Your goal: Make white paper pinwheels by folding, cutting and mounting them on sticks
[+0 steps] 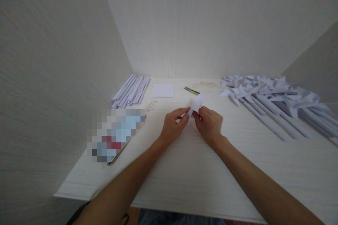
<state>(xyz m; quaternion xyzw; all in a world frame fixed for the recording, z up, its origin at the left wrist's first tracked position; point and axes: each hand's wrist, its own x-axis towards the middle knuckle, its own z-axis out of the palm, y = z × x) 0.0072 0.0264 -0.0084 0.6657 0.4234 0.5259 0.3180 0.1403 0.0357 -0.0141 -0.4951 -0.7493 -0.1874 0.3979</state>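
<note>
Both my hands meet over the middle of the white table and pinch one piece of white paper [196,102], which looks folded or curled. My left hand [174,122] grips its left edge between thumb and fingers. On the other side, my right hand [210,122] has its fingers curled in against the paper's lower right part, hiding some of it. Just behind the paper lies a pair of scissors [192,90] with yellow-green on the handles. A stack of square white paper [162,90] rests farther back on the left.
Rolled white paper sticks [132,91] are piled at the back left, near small pale bits [151,105]. A pixelated object [118,135] lies on the left. Several white paper pinwheels [260,95] on sticks are heaped at the right. Walls enclose the table [169,182] at back and sides.
</note>
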